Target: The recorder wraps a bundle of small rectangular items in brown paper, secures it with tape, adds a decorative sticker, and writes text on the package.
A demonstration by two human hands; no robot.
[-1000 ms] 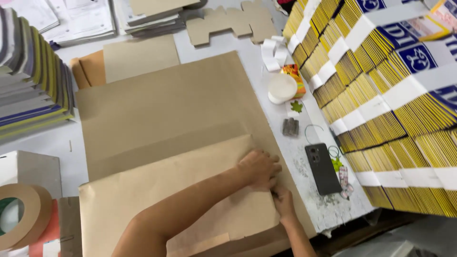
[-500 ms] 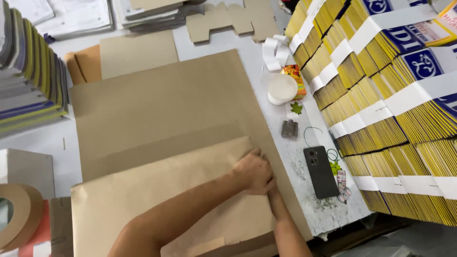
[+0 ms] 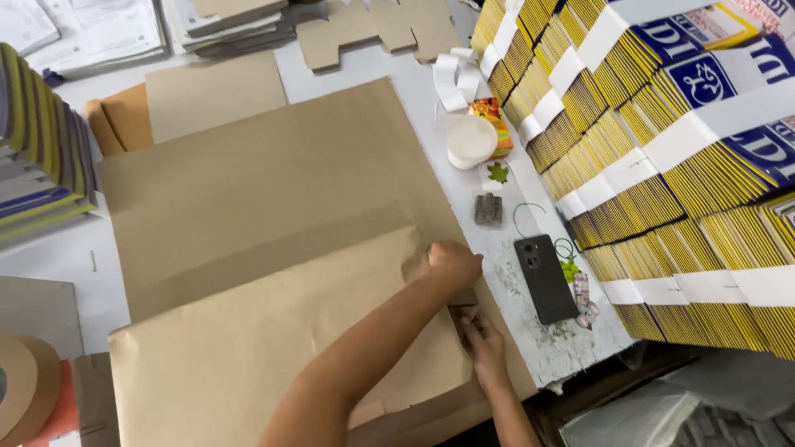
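Note:
A large sheet of brown wrapping paper lies spread on the table, and its near flap is folded over a flat bundle. My left hand reaches across from the lower left and grips the flap's right corner, pressing it down. Just below it, my right hand pinches the side edge of the paper at the bundle's right end. The two hands are nearly touching.
A black phone lies right of the hands, with a white tape roll, a small orange box and a metal clip beyond it. Banded yellow booklet stacks fill the right. Book piles stand at the left, cardboard cutouts at the back.
Both hands stay at the paper's right corner. The flap's corner is creased further inward, and my right hand has shifted a little lower along the side edge.

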